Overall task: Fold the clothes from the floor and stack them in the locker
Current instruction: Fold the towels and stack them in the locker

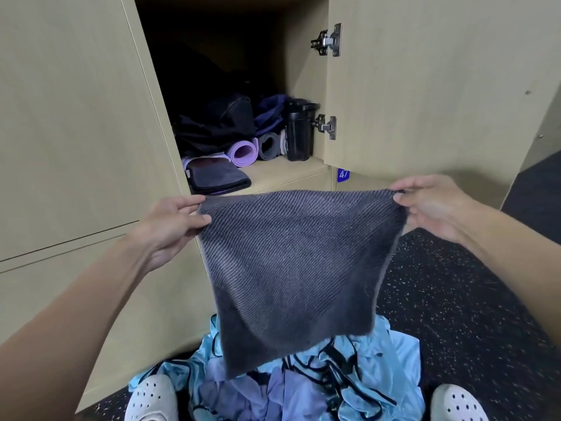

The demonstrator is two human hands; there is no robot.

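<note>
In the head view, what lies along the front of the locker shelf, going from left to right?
Folded dark cloth → purple roll → grey roll → black bottle.

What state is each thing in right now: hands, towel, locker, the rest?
grey towel: held up, spread out, hanging free.
left hand: pinches the grey towel's top left corner.
right hand: pinches its top right corner.
locker door: open.
dark cloth: folded, on the locker shelf.
purple mat: rolled, lying on its side.
black bottle: upright, lid on.
blue clothes: crumpled on the floor, unfolded.
</note>
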